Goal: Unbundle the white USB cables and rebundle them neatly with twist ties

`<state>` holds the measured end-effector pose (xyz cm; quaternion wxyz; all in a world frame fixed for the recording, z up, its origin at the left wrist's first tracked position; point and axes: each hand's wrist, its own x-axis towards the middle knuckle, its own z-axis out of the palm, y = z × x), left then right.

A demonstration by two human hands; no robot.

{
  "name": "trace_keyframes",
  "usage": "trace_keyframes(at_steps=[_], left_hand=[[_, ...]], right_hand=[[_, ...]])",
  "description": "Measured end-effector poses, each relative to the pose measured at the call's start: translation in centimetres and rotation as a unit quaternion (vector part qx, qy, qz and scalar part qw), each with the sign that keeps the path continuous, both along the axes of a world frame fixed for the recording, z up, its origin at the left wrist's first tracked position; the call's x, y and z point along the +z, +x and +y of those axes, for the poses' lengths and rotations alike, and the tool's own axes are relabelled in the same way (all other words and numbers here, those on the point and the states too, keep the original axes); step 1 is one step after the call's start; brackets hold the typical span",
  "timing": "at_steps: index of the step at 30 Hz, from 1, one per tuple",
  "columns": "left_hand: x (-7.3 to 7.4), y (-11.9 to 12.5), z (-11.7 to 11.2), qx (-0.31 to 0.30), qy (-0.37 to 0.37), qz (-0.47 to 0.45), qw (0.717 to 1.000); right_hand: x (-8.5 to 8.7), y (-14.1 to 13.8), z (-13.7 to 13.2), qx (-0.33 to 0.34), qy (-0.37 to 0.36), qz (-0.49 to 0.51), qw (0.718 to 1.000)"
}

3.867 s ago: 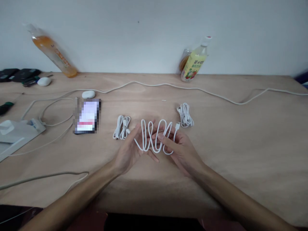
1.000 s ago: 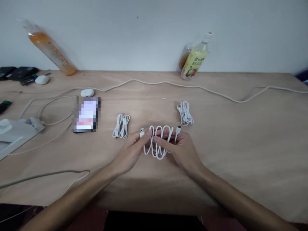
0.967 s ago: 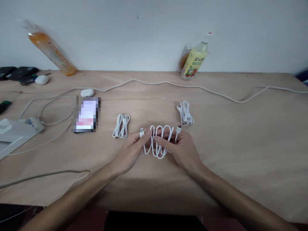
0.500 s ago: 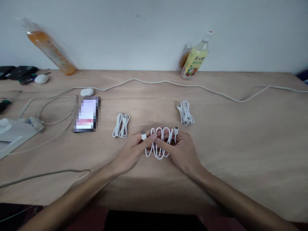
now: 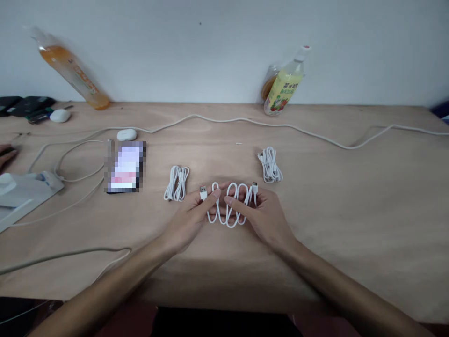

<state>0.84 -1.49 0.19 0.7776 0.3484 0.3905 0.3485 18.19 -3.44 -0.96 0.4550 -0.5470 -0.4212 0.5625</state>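
Note:
Between my two hands a white USB cable lies in loose zigzag loops, above the near middle of the table. My left hand pinches the left loops under its thumb, and a USB plug sticks up beside its forefinger. My right hand grips the right loops with its thumb across them; the other plug stands up there. The fingers behind the loops are partly hidden. One bundled white cable rests just beyond my left hand, and another bundle beyond my right.
A phone and a white earbud case lie to the left. A long white cord crosses the table's back, before an orange drink bottle and a yellow-labelled bottle. Another person's hand shows at the left edge.
My left hand has moved slightly left with its loops, widening the gap to the right-hand loops. Another person's hand has come into view at the left edge.

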Motion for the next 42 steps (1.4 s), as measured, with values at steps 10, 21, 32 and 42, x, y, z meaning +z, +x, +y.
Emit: trace_keyframes(at_steps=[10, 21, 32, 42], left_hand=[[0.5, 0.1, 0.0, 0.003, -0.037, -0.032, 0.999], [0.6, 0.0, 0.5, 0.121, -0.039, -0.021, 0.992], [0.7, 0.1, 0.6, 0.146, -0.005, -0.025, 0.989], [0.4, 0.0, 0.5, 0.140, -0.009, -0.019, 0.990]], right_hand=[[-0.3, 0.1, 0.3, 0.005, -0.029, 0.025, 0.999], [0.4, 0.8, 1.2, -0.004, -0.065, 0.193, 0.979], [-0.2, 1.4, 1.3, 0.004, -0.036, 0.083, 0.996], [0.0, 2.4, 1.8, 0.055, 0.033, -0.022, 0.998]])
